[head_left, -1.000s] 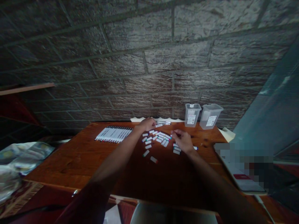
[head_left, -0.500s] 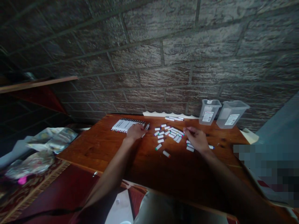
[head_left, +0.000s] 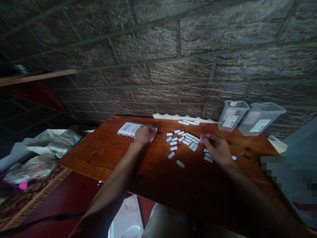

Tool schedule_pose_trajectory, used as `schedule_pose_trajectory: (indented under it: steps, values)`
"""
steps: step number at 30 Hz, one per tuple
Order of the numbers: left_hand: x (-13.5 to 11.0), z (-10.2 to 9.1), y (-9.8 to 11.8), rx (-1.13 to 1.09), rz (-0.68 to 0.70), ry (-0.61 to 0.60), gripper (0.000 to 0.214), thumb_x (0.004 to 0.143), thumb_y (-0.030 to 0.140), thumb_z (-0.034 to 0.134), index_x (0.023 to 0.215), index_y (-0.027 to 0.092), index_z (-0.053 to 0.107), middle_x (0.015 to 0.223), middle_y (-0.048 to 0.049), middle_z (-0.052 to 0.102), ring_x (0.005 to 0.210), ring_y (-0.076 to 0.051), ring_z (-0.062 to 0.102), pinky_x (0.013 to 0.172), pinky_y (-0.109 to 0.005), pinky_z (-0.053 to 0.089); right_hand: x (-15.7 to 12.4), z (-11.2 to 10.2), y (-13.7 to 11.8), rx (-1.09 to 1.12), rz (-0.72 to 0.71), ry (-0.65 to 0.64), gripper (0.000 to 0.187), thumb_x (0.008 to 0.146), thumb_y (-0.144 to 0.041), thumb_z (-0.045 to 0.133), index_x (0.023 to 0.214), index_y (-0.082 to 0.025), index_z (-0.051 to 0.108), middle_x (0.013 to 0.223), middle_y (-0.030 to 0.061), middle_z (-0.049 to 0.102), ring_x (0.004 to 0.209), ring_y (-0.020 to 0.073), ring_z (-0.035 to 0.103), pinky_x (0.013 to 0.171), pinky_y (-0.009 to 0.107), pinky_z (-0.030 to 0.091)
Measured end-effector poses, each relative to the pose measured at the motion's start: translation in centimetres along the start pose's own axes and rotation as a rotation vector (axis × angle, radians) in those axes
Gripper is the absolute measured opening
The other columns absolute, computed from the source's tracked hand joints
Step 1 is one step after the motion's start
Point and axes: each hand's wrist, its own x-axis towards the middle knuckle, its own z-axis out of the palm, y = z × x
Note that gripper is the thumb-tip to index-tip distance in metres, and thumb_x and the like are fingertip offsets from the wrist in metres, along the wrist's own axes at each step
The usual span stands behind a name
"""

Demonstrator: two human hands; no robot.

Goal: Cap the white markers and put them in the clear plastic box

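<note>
A row of white markers with dark tips lies side by side at the left of the wooden table. My left hand is closed at the row's right end, its fingers on a marker that they partly cover. To the right, several short white marker caps with coloured ends are scattered and heaped. My right hand is pinched at the right edge of this heap; whatever is between its fingertips is too small to make out. A few caps lie just below that hand, partly hidden by it.
Behind the caps, several white pens lie by a scalloped white strip along the brick wall. Two clear plastic containers stand at the back right. Plastic bags lie left of the table, below a shelf.
My left hand has brought the marker leftward against the end of the row. My right hand stays pinched at the heap's right edge. The camera view has shifted slightly.
</note>
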Motion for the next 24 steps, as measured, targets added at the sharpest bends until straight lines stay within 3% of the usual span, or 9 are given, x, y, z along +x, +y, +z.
schedule_pose_trajectory:
  steps: [6,12,16,19,24]
  values:
    - [0.2,0.7,-1.0,-0.077,-0.017,0.002,0.018,0.081,0.039,0.060,0.083,0.022,0.064,0.086,-0.0029,0.071,0.082,-0.019,0.063,0.068,-0.026,0.040,-0.2,0.2,0.0,-0.006,-0.003,-0.026,0.036,0.084,-0.050,0.056,0.087,-0.019,0.073,0.078,0.0042,0.072,0.068,0.0175,0.064,0.064,0.026,0.046]
    - [0.3,1.5,-0.7,-0.148,0.026,0.053,0.020,0.082,0.040,0.059,0.085,0.021,0.062,0.084,-0.0040,0.069,0.081,-0.019,0.062,0.070,-0.027,0.042,-0.2,-0.1,0.0,-0.010,0.026,-0.025,0.036,0.083,-0.051,0.056,0.087,-0.018,0.072,0.079,0.0044,0.073,0.071,0.0181,0.065,0.066,0.027,0.046]
    - [0.2,2.1,-0.4,-0.117,0.046,0.176,0.026,0.081,0.042,0.061,0.095,0.019,0.063,0.101,-0.0087,0.066,0.100,-0.024,0.058,0.086,-0.032,0.044,-0.3,-0.3,0.2,-0.005,0.036,-0.043,0.040,0.083,-0.054,0.056,0.089,-0.018,0.072,0.082,0.0050,0.074,0.073,0.0196,0.067,0.068,0.028,0.048]
    - [0.1,2.6,-0.4,-0.079,0.057,0.230,0.045,0.080,0.043,0.062,0.116,0.017,0.058,0.123,-0.0134,0.057,0.115,-0.028,0.050,0.098,-0.037,0.040,-0.3,-0.4,0.3,-0.035,0.065,-0.049,0.039,0.081,-0.055,0.057,0.089,-0.020,0.073,0.083,0.0048,0.074,0.073,0.0206,0.067,0.068,0.029,0.048]
    - [0.0,3.0,-0.5,-0.049,-0.021,0.149,0.060,0.084,0.044,0.058,0.135,0.014,0.045,0.137,-0.0158,0.048,0.126,-0.031,0.043,0.104,-0.041,0.036,-0.3,-0.3,0.3,-0.042,0.061,-0.041,0.039,0.079,-0.054,0.056,0.091,-0.020,0.073,0.087,0.0055,0.075,0.076,0.0220,0.068,0.071,0.031,0.049]
